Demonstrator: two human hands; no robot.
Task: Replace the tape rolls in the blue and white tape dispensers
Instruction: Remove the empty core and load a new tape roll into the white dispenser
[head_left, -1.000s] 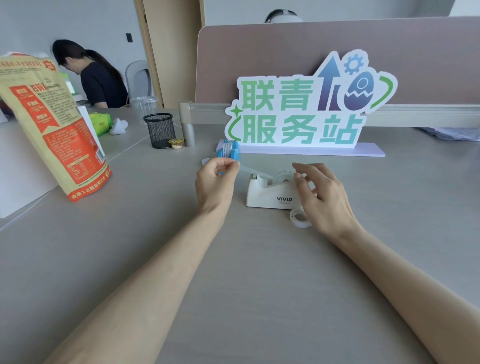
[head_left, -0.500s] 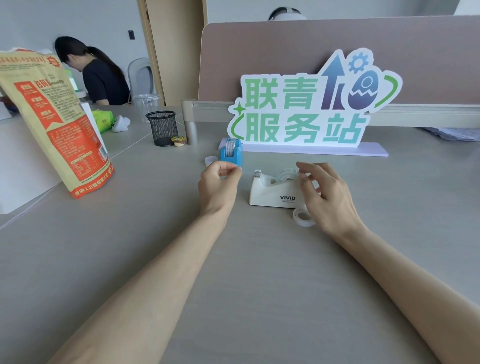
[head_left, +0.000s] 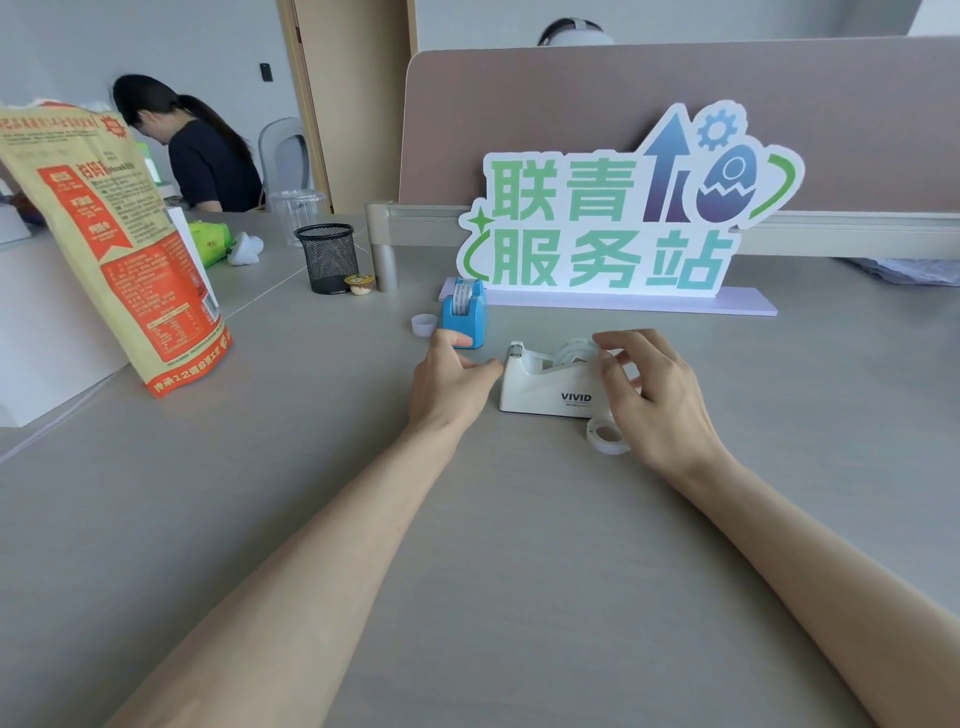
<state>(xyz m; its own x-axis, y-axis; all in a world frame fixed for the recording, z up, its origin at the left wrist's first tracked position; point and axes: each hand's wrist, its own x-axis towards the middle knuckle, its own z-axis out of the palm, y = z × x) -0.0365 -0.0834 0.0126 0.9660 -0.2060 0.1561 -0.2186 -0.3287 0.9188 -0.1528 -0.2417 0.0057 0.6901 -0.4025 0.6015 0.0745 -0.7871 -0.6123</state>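
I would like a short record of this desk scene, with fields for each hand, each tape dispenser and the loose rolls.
left hand: empty, beside the white dispenser's cutter end
right hand: fingers open at the white dispenser's roll
white dispenser: clear roll seated
blue dispenser: upright, roll inside
loose roll: flat on desk by the right hand
small ring: left of the blue dispenser

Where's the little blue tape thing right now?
The blue tape dispenser stands on the desk left of centre, before the green sign, just beyond the left hand.
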